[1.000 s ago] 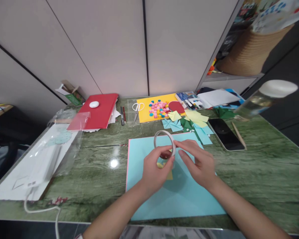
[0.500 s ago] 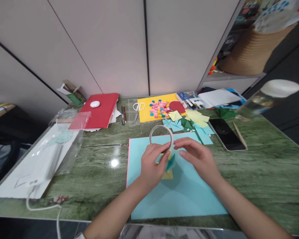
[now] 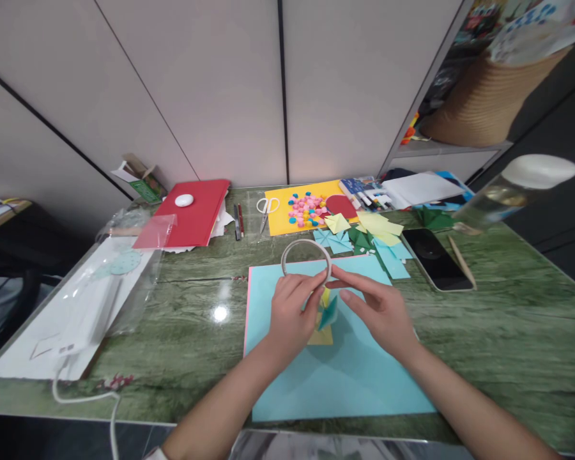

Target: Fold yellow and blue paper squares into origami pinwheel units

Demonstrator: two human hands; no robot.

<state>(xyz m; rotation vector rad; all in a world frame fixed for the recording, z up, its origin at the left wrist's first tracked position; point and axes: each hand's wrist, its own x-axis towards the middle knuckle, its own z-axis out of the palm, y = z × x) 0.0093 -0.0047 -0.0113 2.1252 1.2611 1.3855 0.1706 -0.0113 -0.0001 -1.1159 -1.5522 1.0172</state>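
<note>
Here, left hand pinches the tape over the blue sheet; right hand by the tape's rim, fingers bent, thumb apart, contact unclear. Step, I'd say: working that rim. Next move seems to want a firm left pinch, light right fingers.

Open tabletop flanking blue sheet, bottle blocking back-right

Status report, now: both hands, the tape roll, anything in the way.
Left hand gripping tape roll, held upright. Right hand at roll's right edge, contact unclear. Folded teal paper below roll, between hands.
</note>
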